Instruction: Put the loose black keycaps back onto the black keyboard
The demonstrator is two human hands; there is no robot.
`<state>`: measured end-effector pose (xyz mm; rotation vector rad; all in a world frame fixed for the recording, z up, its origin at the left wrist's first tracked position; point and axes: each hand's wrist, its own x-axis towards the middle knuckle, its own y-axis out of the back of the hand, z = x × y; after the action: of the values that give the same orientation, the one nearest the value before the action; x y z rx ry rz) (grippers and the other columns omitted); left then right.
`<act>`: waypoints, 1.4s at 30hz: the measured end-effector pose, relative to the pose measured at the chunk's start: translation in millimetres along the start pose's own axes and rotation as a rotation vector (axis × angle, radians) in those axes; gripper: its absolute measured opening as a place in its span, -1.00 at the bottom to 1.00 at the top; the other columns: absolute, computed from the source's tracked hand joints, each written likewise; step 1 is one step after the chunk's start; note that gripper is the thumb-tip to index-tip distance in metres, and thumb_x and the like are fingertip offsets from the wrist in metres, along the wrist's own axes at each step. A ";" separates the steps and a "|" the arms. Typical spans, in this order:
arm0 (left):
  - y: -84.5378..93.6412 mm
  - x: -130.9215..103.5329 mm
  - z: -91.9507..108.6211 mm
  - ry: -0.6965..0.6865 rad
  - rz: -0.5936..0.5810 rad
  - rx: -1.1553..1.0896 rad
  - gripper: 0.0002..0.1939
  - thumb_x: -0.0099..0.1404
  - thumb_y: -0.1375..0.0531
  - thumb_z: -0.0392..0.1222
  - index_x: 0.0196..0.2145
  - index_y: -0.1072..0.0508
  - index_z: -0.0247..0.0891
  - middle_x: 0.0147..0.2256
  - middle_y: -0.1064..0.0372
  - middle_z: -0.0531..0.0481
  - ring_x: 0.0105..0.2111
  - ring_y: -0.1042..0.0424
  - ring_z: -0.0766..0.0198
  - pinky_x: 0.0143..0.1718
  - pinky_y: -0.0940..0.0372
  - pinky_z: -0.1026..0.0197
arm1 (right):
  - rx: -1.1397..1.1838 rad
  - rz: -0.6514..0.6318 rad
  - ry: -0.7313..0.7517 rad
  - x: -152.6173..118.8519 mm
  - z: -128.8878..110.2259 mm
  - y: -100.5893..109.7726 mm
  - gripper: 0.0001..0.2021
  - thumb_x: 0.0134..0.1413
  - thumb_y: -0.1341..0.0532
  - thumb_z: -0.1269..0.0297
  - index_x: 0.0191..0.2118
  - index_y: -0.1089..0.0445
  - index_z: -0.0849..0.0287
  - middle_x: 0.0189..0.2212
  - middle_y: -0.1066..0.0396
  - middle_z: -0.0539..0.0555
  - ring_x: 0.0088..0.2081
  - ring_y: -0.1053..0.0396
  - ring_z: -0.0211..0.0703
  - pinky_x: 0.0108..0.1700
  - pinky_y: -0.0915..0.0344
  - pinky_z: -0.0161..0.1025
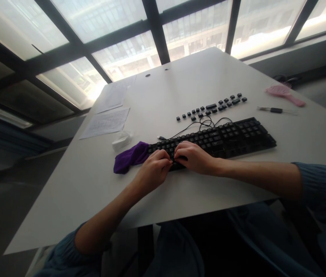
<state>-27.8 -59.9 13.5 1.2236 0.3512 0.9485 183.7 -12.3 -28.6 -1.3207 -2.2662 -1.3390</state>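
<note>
A black keyboard (217,140) lies at a slant on the white table. My left hand (156,168) is at its lower left part, with thumb and fingers pinched together over the front rows. Close beside it, my right hand (194,157) curls down on the same rows with its fingertips drawn together. Whatever is between the fingertips of either hand is hidden or too small to make out. Behind the keyboard, several loose black keycaps (211,106) are laid out in slanting rows. A crumpled purple cloth (131,157) touches the keyboard's left end.
The keyboard's cable (206,122) loops behind it, its USB plug (161,137) to the left. A white crumpled tissue (121,141) and paper sheets (105,122) lie left. A keycap puller (276,110) and pink hairbrush (284,93) lie right. Windows border the table's far side.
</note>
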 end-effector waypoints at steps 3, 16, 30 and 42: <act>-0.7 -0.1 -2.7 0.016 0.028 -0.020 -0.84 0.41 -0.19 -0.28 -0.32 -0.55 -0.24 -0.23 -0.45 -0.09 -0.18 -0.42 0.16 -0.08 -0.38 0.07 | 0.000 0.007 0.018 -1.3 -0.5 0.2 -0.88 0.18 -0.28 0.53 -0.33 -0.53 0.21 -0.28 -0.52 0.13 -0.20 -0.43 -0.10 -0.09 -0.39 -0.17; -9.2 3.1 -11.9 0.062 0.229 -0.039 -0.83 0.43 -0.18 -0.25 -0.26 -0.59 -0.23 -0.20 -0.50 -0.10 -0.16 -0.42 0.15 -0.06 -0.37 0.04 | 0.081 -0.021 -0.223 8.4 -6.9 10.0 -0.89 0.11 -0.34 0.50 -0.36 -0.60 0.19 -0.32 -0.57 0.09 -0.26 -0.49 -0.13 -0.14 -0.39 -0.20; -14.7 3.9 -14.9 0.077 0.237 -0.088 -0.83 0.40 -0.20 -0.29 -0.29 -0.61 -0.24 -0.21 -0.52 -0.08 -0.15 -0.41 0.13 -0.04 -0.35 0.04 | 0.021 -0.060 -0.261 13.9 -14.1 10.4 -0.90 0.07 -0.35 0.49 -0.38 -0.59 0.17 -0.39 -0.55 0.04 -0.33 -0.47 -0.15 -0.23 -0.35 -0.23; -15.5 4.5 -16.6 0.087 0.253 -0.083 -0.85 0.39 -0.21 -0.29 -0.30 -0.60 -0.23 -0.24 -0.52 -0.05 -0.17 -0.42 0.15 -0.04 -0.33 0.06 | -0.173 -0.090 0.102 2.8 -8.5 4.1 -0.78 0.31 -0.19 0.44 -0.37 -0.52 0.18 -0.28 -0.51 0.16 -0.21 -0.36 -0.07 -0.08 -0.37 -0.12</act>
<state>-30.0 -46.4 -5.2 1.1699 0.2262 1.2251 183.1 -16.5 -19.8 -1.1820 -2.2072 -1.6263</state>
